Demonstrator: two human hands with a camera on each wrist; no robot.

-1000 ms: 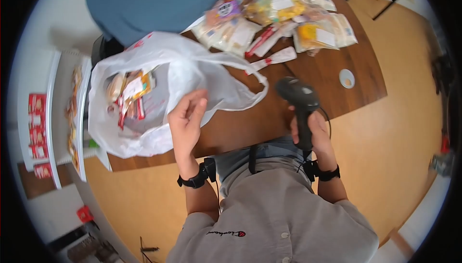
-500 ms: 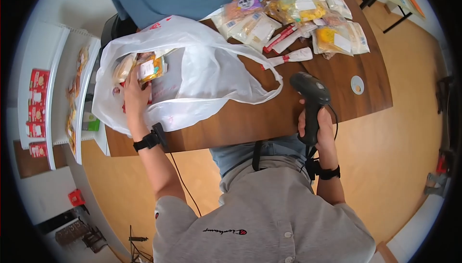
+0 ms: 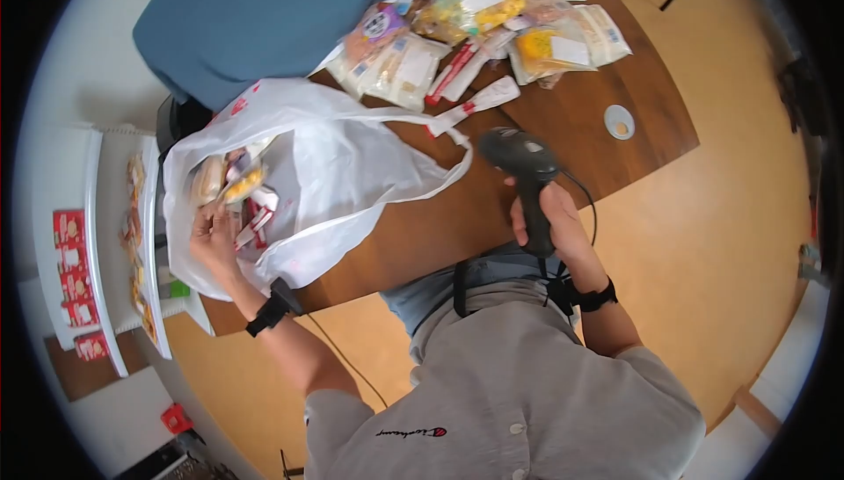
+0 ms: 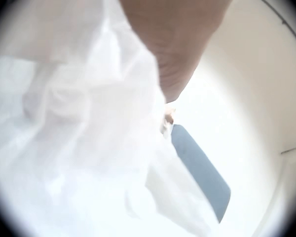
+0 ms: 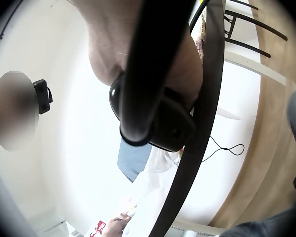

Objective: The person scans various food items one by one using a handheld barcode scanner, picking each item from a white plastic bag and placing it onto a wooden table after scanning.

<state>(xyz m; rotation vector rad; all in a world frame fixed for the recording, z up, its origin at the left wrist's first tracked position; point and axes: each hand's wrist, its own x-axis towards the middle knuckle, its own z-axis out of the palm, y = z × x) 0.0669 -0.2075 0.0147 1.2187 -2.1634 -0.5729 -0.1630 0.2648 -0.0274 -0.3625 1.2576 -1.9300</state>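
- Two bare hands work apart at a dark brown wooden tabletop: the left hand reaches into a white translucent plastic bag, while the right hand holds a black handheld scanner.
- The right grip is wrapped round the scanner's handle. The left fingers are bent beside the food packs, but blur hides whether that grip is clamped on one.
- Inside the bag lie a pale, rounded food pack, a yellow-filled clear pack and red-and-white wrappers, bunched close together.
- Beyond the bag, a heap of clear food packets covers the far side; a slim red-and-white packet lies just beside one of the bag's handles.
- Loose plastic looks the likeliest source of trouble: its rim could snag the left wrist and drag the bag towards the near edge, tipping out its packs.
- Slick wrappers might slide from a light pinch, or a neighbouring pack could come up with the one wanted.
- A black cable loops beside the right hand and could catch, tugging the scanner off its aim.
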